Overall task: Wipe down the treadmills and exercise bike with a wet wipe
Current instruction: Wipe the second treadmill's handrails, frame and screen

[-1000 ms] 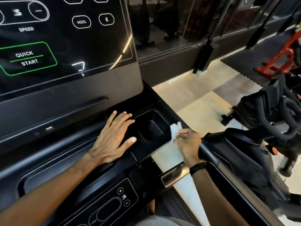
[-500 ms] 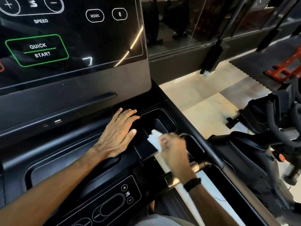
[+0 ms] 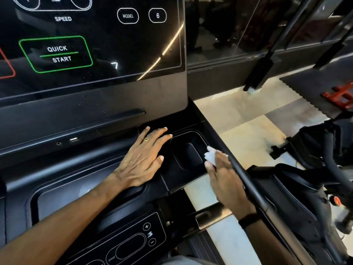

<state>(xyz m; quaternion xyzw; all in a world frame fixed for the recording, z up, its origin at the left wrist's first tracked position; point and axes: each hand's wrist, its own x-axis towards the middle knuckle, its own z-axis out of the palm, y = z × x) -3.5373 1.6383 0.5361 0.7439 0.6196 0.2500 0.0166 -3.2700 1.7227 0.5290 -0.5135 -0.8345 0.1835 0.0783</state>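
The treadmill [image 3: 91,169] is the biggest thing here, and its cup holder [image 3: 188,155] is the spot to look from. Up and to the left of the cup holder is the big dark screen [image 3: 95,44], with a green QUICK START button [image 3: 56,54] on it. If a wipe or a finger brushed that button, the belt might start to move, and that could trip the person. Off to the right of the cup holder, across a strip of floor [image 3: 238,121], stands the exercise bike [image 3: 305,178]. It looks like it has not been wiped yet, so it could get missed. The side rail [image 3: 242,175] runs close along the right of the cup holder, and the wiping arm could bump it. The left hand [image 3: 142,159] lies flat with straight fingers just left of the cup holder, holding nothing. If it leans hard and the surface is wet, it could slip. The right hand [image 3: 223,178] is at the right edge of the cup holder, and its grip is closed around the wet wipe [image 3: 211,156]. The wipe is small and bunched up, so it may miss the deep corners of the cup holder. It could also drop in. Left of the flat hand is a small plug hole [image 3: 74,139], and drips from the wipe should stay out of it.
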